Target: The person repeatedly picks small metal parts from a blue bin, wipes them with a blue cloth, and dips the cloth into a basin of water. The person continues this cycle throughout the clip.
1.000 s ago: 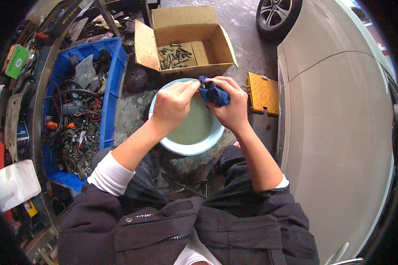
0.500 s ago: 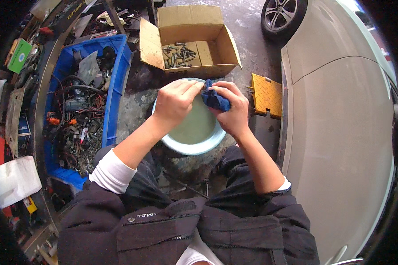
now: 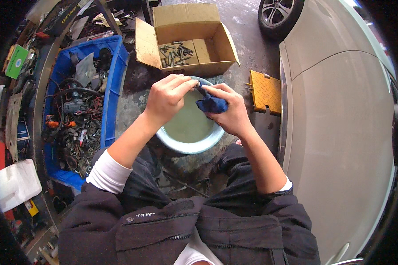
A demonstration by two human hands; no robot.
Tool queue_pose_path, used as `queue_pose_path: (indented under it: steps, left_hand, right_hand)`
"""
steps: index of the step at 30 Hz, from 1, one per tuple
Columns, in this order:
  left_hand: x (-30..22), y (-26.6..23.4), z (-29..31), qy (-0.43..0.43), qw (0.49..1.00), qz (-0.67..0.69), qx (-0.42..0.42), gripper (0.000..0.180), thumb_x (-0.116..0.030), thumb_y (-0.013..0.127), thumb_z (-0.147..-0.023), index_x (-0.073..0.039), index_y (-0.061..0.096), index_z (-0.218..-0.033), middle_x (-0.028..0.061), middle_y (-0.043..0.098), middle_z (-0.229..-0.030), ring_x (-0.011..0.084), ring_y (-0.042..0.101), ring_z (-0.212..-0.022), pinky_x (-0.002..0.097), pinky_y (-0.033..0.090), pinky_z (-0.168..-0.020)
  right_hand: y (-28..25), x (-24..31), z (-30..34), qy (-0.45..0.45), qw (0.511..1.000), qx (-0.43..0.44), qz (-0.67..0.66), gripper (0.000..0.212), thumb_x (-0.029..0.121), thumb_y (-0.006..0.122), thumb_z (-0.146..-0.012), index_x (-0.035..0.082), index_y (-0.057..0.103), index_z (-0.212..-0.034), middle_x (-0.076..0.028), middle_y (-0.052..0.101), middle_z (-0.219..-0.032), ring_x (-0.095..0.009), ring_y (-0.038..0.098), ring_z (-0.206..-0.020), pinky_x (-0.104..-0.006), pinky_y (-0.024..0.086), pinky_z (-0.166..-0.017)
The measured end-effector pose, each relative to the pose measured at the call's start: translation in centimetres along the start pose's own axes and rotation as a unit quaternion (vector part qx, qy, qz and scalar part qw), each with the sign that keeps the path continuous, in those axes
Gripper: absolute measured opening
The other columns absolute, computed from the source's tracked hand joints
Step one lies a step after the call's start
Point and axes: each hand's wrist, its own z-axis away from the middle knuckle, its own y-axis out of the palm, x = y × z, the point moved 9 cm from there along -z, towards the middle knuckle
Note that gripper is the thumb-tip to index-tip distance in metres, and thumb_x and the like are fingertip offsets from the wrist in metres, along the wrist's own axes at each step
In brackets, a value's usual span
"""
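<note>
A light-blue basin [image 3: 191,147] of cloudy greenish water stands between my knees, and both my hands are above its far part. My right hand [image 3: 231,108] is closed on a bunched dark-blue cloth [image 3: 213,104]. Pinched in the fingertips of my left hand [image 3: 167,98] is the end of a small dark metal piece that looks like a bolt [image 3: 200,88]. The cloth touches it, and fingers hide most of its length. Just beyond the basin, an open cardboard box [image 3: 214,68] has several loose bolts [image 3: 176,54] lying in its left half.
At the left stands a blue crate [image 3: 111,97] full of cables and metal parts, beside a cluttered shelf [image 3: 42,88]. A pale car [image 3: 336,115] fills the right side. A yellow ramp block [image 3: 266,92] lies between car and basin.
My hands have shifted slightly left. The cloth in my right hand has opened downward, and more of the dark metal piece shows between the hands.
</note>
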Motion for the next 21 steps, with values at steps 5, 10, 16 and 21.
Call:
queue_pose_path:
  steps: [5, 10, 16, 21]
  left_hand:
    - [1.6, 1.2, 0.7, -0.082, 0.99, 0.103, 0.047, 0.028, 0.006, 0.073, -0.078, -0.004, 0.075, -0.103, 0.0154, 0.074, -0.095, 0.0306, 0.073, -0.087, 0.0383, 0.059, -0.079]
    - [1.4, 1.7, 0.9, -0.139, 0.974, 0.17, 0.053, 0.025, 0.008, 0.073, -0.079, -0.002, 0.074, -0.101, 0.0155, 0.074, -0.093, 0.031, 0.073, -0.086, 0.0385, 0.058, -0.076]
    - [0.4, 0.4, 0.1, -0.027, 0.998, 0.06, 0.021, 0.031, 0.01, 0.072, -0.072, -0.003, 0.074, -0.1, 0.0144, 0.074, -0.097, 0.0317, 0.072, -0.09, 0.0407, 0.059, -0.079]
    - [-0.2, 0.1, -0.4, -0.001, 1.0, 0.029, 0.002, 0.033, 0.008, 0.075, -0.071, -0.004, 0.074, -0.101, 0.014, 0.074, -0.098, 0.0314, 0.072, -0.091, 0.0404, 0.059, -0.08]
  right_hand:
    - [-0.5, 0.9, -0.1, -0.163, 0.96, 0.027, 0.225, 0.066, 0.011, 0.085, -0.062, 0.026, 0.074, -0.125, -0.003, 0.066, -0.115, -0.028, 0.067, -0.102, -0.043, 0.059, -0.085]
    - [-0.6, 0.1, -0.4, -0.117, 0.988, 0.062, 0.083, 0.068, 0.006, 0.085, -0.06, 0.023, 0.075, -0.125, -0.005, 0.067, -0.114, -0.029, 0.068, -0.104, -0.0409, 0.057, -0.09]
    - [0.9, -1.8, -0.2, 0.052, 0.98, 0.098, -0.164, 0.051, 0.008, 0.087, -0.071, 0.01, 0.076, -0.121, -0.008, 0.072, -0.107, -0.019, 0.069, -0.1, -0.0347, 0.054, -0.092]
    - [1.2, -4.0, 0.0, 0.207, 0.925, 0.076, -0.311, 0.033, 0.009, 0.085, -0.079, 0.003, 0.076, -0.11, -0.002, 0.075, -0.096, -0.009, 0.067, -0.086, -0.0288, 0.056, -0.082]
